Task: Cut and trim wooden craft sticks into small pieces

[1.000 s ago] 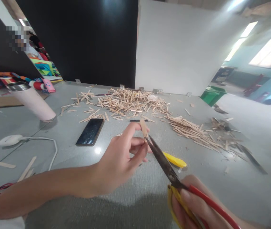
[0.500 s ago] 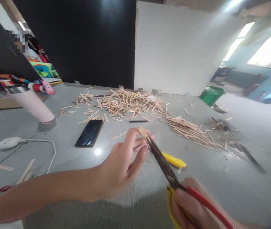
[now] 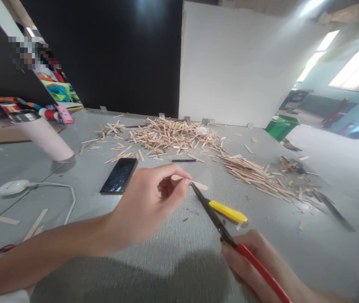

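My left hand (image 3: pixel 149 195) is closed, pinching a flat wooden craft stick (image 3: pixel 200 185) between thumb and fingers. My right hand (image 3: pixel 258 256) grips a pair of scissors (image 3: pixel 215 221) with a red and a yellow handle, mostly seen from the side. The tips of the blades meet the stick just right of my left fingertips; whether they close on it I cannot tell. Beside the blades lies a yellow box cutter (image 3: pixel 228 211) on the table. A big loose pile of craft sticks (image 3: pixel 169 136) lies beyond my hands, and a more aligned heap of sticks (image 3: pixel 255 176) is to the right.
A dark phone (image 3: pixel 118 176) lies left of my hand. Farther left are a pink tumbler (image 3: pixel 45 136) and a white plug with a cable (image 3: pixel 13 187). A black and a white panel (image 3: pixel 239 63) stand behind the piles. At far right is a green bin (image 3: pixel 280 127).
My left hand has moved left and closed its fingers around the craft stick, which now lies crosswise at the scissor tips. The stick lying near my hand earlier is out of sight.
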Tool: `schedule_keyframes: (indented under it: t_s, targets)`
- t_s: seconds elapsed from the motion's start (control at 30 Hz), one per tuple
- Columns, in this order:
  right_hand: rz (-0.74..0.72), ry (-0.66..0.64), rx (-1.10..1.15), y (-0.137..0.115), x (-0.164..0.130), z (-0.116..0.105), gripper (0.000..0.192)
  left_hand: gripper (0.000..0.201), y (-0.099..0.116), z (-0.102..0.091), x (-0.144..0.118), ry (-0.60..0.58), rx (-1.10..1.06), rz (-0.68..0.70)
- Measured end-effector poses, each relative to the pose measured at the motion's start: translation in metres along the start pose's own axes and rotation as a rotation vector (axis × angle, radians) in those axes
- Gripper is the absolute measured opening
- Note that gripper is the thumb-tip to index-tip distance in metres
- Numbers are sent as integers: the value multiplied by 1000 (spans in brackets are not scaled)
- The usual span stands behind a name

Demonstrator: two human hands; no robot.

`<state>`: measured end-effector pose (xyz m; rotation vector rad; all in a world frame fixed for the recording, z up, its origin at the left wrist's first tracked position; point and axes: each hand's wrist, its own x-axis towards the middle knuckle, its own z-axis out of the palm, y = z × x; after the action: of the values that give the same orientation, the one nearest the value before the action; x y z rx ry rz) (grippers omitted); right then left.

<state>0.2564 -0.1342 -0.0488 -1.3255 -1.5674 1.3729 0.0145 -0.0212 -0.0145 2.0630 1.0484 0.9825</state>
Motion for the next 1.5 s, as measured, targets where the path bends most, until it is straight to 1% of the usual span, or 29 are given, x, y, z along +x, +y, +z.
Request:
schedule_keyframes:
  t_s: [0.07, 0.13, 0.17, 0.27, 0.4, 0.57, 0.67, 0.83, 1.0, 1.13, 1.2, 1.3, 1.37, 1.43, 1.5]
  targets:
    - [-9, 8, -59, 0, 2, 0, 60, 12, -1, -4, 2, -91, 5, -62]
    - [-2, 31, -108, 5, 4, -1, 59, 11, -2, -7, 3, -185, -58, -130]
    - [5, 37, -130, 8, 4, -1, 59, 11, -3, -7, 4, -213, -106, -155]
    - [2, 30, -164, 14, 3, -3, 60, 14, -2, -5, 2, -225, -253, -195]
    - [5, -35, -100, 13, 2, 2, 63, 15, 0, 0, 0, -213, -401, -184]
    - [43, 13, -11, 13, 2, 16, 70, 14, 1, 3, -2, -246, -523, -191]
    - [16, 27, -23, 13, 4, 17, 72, 14, 1, 5, -3, -276, -539, -198]
    - [-34, -23, -103, 4, 7, 10, 72, 24, 1, 2, -3, -304, -510, -205]
    - [-42, -2, -174, -1, 10, 8, 70, 34, 1, -4, 0, -420, -459, -216]
    - [-18, -5, -157, 4, 10, 8, 70, 33, 0, -5, 2, -387, -389, -176]
    - [3, -6, -150, 10, 10, 6, 69, 33, -1, -5, 4, -393, -386, -180]
    - [-3, 14, -146, 23, 11, 1, 64, 38, -3, -3, 7, -473, -386, -215]
    - [-30, -14, -136, 31, 13, -1, 59, 41, -5, 2, 9, -542, -396, -246]
    - [-32, -50, -114, 36, 16, -1, 58, 40, -8, 11, 10, -604, -438, -294]
    - [-12, -37, -82, 39, 21, 0, 58, 37, -12, 23, 10, -675, -492, -347]
